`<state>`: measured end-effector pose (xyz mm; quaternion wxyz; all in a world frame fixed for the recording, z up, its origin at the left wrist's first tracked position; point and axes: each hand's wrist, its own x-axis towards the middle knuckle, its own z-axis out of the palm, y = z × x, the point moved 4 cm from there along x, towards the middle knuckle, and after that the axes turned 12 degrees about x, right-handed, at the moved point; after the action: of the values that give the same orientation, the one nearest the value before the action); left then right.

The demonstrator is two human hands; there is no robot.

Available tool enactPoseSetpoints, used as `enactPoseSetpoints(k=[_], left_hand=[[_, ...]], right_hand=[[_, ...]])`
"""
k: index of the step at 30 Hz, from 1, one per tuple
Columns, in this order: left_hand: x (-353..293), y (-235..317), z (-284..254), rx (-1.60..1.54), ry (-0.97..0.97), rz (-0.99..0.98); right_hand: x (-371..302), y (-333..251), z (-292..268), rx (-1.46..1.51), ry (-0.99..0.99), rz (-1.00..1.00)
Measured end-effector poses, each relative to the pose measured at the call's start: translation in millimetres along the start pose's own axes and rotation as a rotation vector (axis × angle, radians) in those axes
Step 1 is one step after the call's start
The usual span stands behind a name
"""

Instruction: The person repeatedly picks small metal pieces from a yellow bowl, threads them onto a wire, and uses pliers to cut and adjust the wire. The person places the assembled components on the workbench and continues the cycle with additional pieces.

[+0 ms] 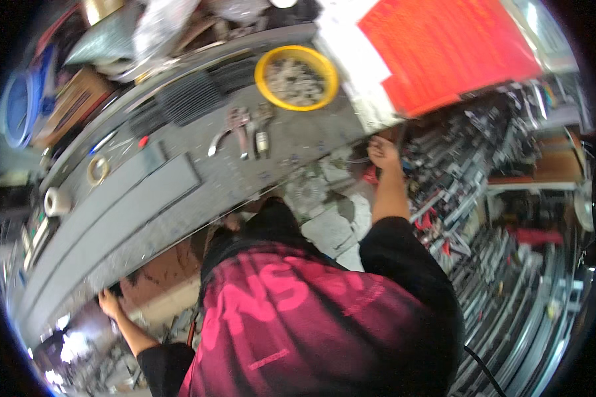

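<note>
My right hand [383, 153] is closed in a fist at the right end of the grey workbench [278, 149], just below a white panel. What it grips, if anything, is hidden. Far to the left, my left hand [110, 304] is curled at the bench's front edge, beside something dark; its hold is too small to make out. Two long grey strips, the nearer one [129, 215] along the front edge, lie on the left part of the bench. Near the middle rest pliers [237, 122] and a second hand tool [263, 126] with a pale handle.
A yellow basin [332, 69] of small metal parts stands toward the back. Rolls of tape [98, 171] sit at the left. A red sheet [450, 53] covers the back right. Many metal profiles [510, 311] are stacked on the right, beside my body.
</note>
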<state>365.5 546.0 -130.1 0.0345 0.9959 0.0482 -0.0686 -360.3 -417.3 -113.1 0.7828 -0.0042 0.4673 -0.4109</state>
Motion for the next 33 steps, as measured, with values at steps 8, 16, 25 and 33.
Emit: enactPoseSetpoints(k=[8, 16, 25, 33], left_hand=[[-3, 4, -7, 0.019, 0.031, -0.058], [-13, 3, -10, -0.020, 0.133, -0.052], [-21, -24, 13, -0.057, 0.135, -0.135], [-169, 111, 11, 0.161, -0.380, 0.230]], right_hand=[[-4, 11, 27, -0.037, 0.065, -0.043], [4, 5, 26, -0.106, 0.042, -0.081], [-41, 17, 42, -0.409, 0.017, -0.146], [-183, 161, 119, -0.972, -0.562, 0.268]])
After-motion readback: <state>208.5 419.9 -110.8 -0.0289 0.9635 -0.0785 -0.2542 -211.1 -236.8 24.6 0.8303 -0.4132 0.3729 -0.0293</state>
